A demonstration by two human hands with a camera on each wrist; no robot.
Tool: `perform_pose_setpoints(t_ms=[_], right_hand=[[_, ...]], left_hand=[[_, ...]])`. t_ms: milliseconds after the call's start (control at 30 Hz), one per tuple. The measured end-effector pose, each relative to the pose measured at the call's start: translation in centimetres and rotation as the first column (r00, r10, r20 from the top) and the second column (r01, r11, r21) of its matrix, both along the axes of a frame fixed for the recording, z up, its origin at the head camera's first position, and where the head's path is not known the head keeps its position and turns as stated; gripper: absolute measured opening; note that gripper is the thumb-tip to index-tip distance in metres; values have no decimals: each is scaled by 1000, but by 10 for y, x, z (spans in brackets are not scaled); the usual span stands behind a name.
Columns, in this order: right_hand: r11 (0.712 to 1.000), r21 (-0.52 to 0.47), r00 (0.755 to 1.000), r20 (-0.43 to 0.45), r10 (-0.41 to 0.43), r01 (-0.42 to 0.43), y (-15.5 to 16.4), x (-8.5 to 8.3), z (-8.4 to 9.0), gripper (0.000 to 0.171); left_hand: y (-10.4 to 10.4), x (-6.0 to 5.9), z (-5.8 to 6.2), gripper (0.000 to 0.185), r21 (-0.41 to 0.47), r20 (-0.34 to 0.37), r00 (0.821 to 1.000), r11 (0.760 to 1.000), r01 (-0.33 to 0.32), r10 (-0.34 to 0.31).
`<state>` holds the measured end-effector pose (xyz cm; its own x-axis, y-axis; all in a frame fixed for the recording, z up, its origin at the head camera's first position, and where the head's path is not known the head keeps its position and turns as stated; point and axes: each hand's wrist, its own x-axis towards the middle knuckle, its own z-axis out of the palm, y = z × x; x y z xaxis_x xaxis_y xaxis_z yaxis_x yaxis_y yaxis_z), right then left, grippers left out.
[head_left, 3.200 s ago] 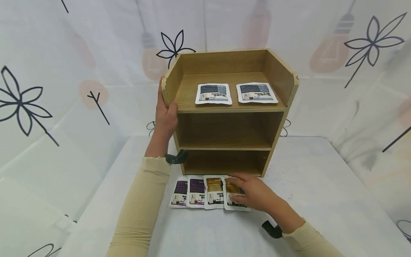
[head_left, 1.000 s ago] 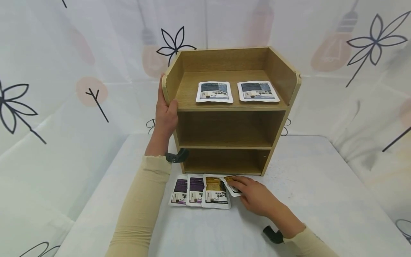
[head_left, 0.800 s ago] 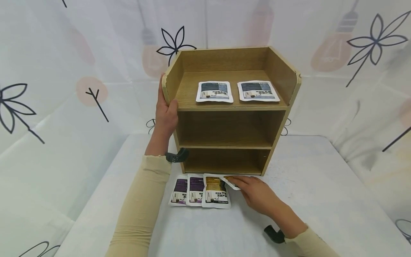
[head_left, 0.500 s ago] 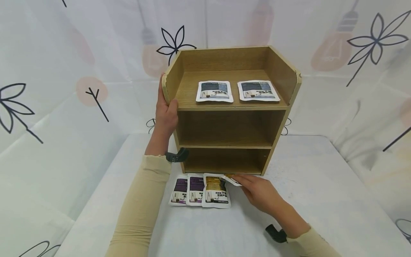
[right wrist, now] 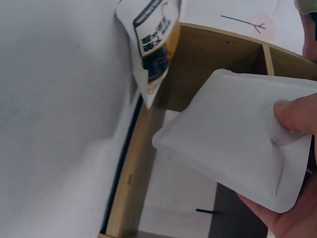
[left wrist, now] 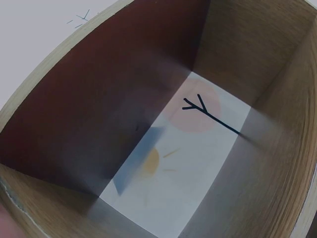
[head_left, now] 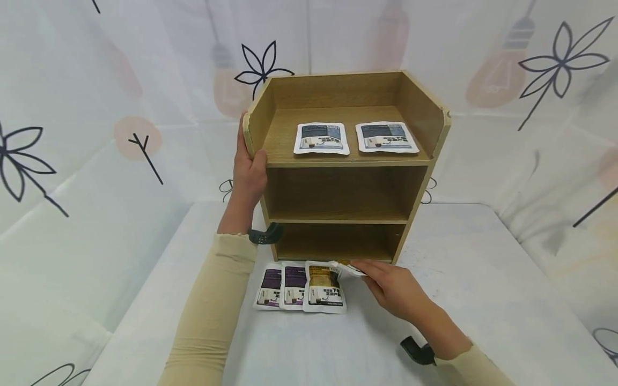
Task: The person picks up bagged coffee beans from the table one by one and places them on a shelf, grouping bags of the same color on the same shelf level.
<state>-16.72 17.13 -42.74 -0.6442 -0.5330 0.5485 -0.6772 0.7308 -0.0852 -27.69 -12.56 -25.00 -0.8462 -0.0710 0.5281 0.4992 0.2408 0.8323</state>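
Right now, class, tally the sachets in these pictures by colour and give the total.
Blue-grey sachets, on the top shelf: 2
Purple sachets, on the table: 2
Gold sachets: 2, one on the table, one lifted in the right hand
Total: 6

two blue-and-white flat foil pouches [head_left: 354, 138] lie mid-frame at the top, two purple ones [head_left: 283, 286] at lower centre.

The right hand [head_left: 393, 289] covers most of the lifted pouch [head_left: 348, 268], and the print on every pouch is too small to read.
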Motion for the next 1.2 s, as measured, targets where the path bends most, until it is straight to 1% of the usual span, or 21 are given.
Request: perform_pose_setpoints(t_ms=[67,167,333,433,533,600,633,700,767,867,967,1067,1167,1200], right_hand=[[1000,-2,1000,9,-3,3,0,2,4,45],[1000,-14,1000,-4,5,-5,0,3,8,45],[999,-37,999,-27,27,-28,0,6,15,48],[998,-47,999,-25,38,-40,0,8,19,49],[997,-58,998,-35,50,-52,0,9,22,42],[996,-67,997,-50,61,-64,0,10,24,33],[995,-73,996,-60,67,-71,0,11,25,33],[993,-87,993,-84,78,-85,0,12,28,42],[991,-99,991,-103,86,-96,0,13,31,47],[988,-112,988,-124,96,-110,-1,15,37,32],[984,-128,985,-134,109,-127,-1,17,43,35],[981,-145,986,-128,110,-128,-2,20,48,33],[978,-166,987,-120,107,-126,-2,23,52,45],[976,-175,987,-122,106,-127,-2,24,54,46]], left_hand=[[1,3,2,72,-1,2,1000,1000,-1,1],[2,7,4,72,-2,3,1000,1000,-1,1],[2,7,4,71,-3,3,1000,1000,3,-3],[1,6,3,71,-1,3,1000,1000,2,-2],[1,3,2,72,4,3,1000,1000,2,-2],[0,1,1,72,5,7,1000,1000,-1,1],[0,0,0,72,7,7,1000,1000,1,-1],[-1,-4,-2,73,9,8,1000,1000,3,-3],[-2,-6,-3,73,10,6,1000,1000,5,-5],[-3,-10,-5,73,9,6,1000,1000,5,-5],[-4,-14,-8,73,6,7,1000,1000,1,-1],[-6,-18,-10,73,5,2,1000,1000,-1,1],[-6,-20,-12,73,4,-1,1000,1000,0,0],[-6,-20,-12,73,6,-1,1000,1000,0,0]])
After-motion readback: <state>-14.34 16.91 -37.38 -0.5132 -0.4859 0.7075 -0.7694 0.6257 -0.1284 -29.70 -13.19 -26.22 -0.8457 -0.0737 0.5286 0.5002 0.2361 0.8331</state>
